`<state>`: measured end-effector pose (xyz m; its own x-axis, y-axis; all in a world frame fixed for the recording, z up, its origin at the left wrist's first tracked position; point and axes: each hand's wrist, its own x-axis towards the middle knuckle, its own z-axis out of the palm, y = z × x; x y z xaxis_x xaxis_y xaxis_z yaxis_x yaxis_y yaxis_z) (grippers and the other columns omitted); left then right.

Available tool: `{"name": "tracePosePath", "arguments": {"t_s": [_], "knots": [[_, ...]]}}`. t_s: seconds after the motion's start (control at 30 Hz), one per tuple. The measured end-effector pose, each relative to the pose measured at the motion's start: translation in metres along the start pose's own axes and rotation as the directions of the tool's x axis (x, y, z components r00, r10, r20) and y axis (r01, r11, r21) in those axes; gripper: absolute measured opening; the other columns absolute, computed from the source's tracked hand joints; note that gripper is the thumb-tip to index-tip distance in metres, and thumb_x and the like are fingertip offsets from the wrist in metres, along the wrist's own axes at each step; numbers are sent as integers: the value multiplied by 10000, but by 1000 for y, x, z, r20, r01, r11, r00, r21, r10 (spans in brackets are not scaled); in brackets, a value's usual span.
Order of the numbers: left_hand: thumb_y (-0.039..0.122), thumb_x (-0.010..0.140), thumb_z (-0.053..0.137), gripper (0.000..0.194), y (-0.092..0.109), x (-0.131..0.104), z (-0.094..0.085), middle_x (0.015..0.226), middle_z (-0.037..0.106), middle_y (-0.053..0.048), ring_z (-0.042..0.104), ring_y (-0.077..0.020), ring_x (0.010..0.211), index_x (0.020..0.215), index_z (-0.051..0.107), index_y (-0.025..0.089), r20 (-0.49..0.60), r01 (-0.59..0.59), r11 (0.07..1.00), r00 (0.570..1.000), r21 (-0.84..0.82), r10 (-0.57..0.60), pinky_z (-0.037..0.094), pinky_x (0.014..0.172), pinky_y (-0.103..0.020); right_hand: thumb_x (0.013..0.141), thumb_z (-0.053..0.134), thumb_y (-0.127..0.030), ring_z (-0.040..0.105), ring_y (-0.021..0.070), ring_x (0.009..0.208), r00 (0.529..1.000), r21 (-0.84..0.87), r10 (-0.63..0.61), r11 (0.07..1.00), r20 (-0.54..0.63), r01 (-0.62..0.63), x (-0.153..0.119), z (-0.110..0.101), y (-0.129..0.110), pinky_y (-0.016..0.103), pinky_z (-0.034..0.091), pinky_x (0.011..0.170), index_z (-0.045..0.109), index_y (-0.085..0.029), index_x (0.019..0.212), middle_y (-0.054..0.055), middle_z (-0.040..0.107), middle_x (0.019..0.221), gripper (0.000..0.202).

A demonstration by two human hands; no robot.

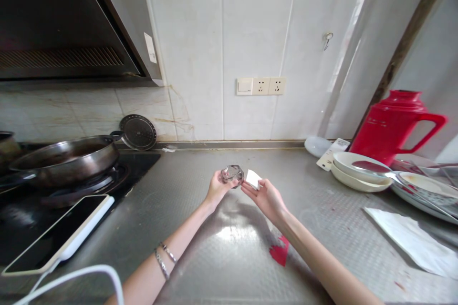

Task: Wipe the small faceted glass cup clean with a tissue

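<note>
My left hand (pixel 217 189) is closed around a small clear faceted glass piece (pixel 232 174), held above the metal counter. Just to its right, my right hand (pixel 266 198) pinches a small white square (pixel 252 179) between thumb and fingers; whether it is paper or cloth I cannot tell. The fingertips of my right hand are close beside the glass piece. A torn red scrap (pixel 279 250) lies on the counter (pixel 200 267), partly beside my right forearm.
At the left, a pan (pixel 71 159) sits on the stove, with a phone (pixel 57 238) and white cable nearer. Stacked bowls (pixel 358 174), a red thermos (pixel 390 128), plates (pixel 429 190) and a white sheet (pixel 411 240) are at the right. A tiled wall stands behind.
</note>
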<state>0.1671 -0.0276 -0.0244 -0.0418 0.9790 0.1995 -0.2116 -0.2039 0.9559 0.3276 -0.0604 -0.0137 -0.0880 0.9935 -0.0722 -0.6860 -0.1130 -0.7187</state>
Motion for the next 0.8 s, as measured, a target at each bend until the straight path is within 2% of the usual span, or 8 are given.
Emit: {"name": "tracePosePath", "arguments": {"t_s": [0.07, 0.2, 0.37, 0.53, 0.67, 0.73, 0.8], "knots": [[319, 528, 855, 526, 2, 0, 0, 928, 659, -60, 613, -199, 898, 939, 578, 144, 27, -21, 998, 999, 52, 20, 453, 833, -311, 707, 511, -156, 701, 256, 911, 998, 32, -55, 998, -1, 55, 0, 2, -5, 450, 504, 956, 567, -143, 916, 113, 727, 939, 217], [296, 519, 855, 620, 3, -1, 3, 1020, 659, -87, 618, -220, 965, 1037, 549, 144, 110, -41, 995, 993, 86, 32, 444, 900, -350, 694, 574, -191, 679, 253, 963, 988, 17, -136, 991, 70, 135, 0, 4, -12, 396, 522, 932, 590, -165, 891, 89, 727, 962, 199], [235, 491, 866, 815, 0, -2, 4, 1127, 627, -104, 605, -230, 1043, 1187, 444, 182, 212, -40, 999, 977, 6, 38, 463, 911, -352, 742, 585, -277, 654, 260, 1012, 963, -150, -212, 960, 168, 238, -3, 6, -16, 412, 529, 900, 576, -213, 795, 78, 721, 958, 84], [180, 462, 871, 871, -6, 3, -2, 1120, 608, -101, 608, -222, 1003, 1204, 414, 202, 276, -30, 999, 961, 32, 20, 483, 868, -345, 772, 577, -366, 674, 246, 925, 945, -325, -224, 899, 237, 294, -3, 3, -16, 411, 559, 824, 499, -236, 718, 75, 706, 879, 160], [148, 444, 859, 850, -4, 6, -5, 1115, 588, -98, 612, -206, 926, 1167, 414, 201, 297, -21, 998, 955, 66, 1, 495, 816, -342, 777, 575, -369, 684, 237, 851, 962, -374, -187, 893, 200, 252, 2, -4, -20, 413, 566, 803, 521, -216, 762, 71, 697, 870, 163], [132, 433, 855, 843, 0, 6, -6, 1103, 577, -88, 609, -189, 885, 1151, 419, 205, 311, -24, 997, 950, 70, 0, 499, 784, -328, 778, 565, -352, 681, 226, 829, 960, -405, -247, 870, 132, 280, 5, -7, -23, 409, 564, 808, 543, -203, 781, 60, 691, 857, 151], [124, 429, 850, 837, 4, 5, -7, 1108, 563, -82, 605, -174, 855, 1143, 422, 213, 336, -23, 997, 942, 72, -2, 499, 757, -314, 798, 541, -358, 668, 216, 848, 923, -494, -374, 788, 91, 368, 6, -10, -25, 393, 559, 817, 577, -192, 820, 57, 686, 877, 171]]}}
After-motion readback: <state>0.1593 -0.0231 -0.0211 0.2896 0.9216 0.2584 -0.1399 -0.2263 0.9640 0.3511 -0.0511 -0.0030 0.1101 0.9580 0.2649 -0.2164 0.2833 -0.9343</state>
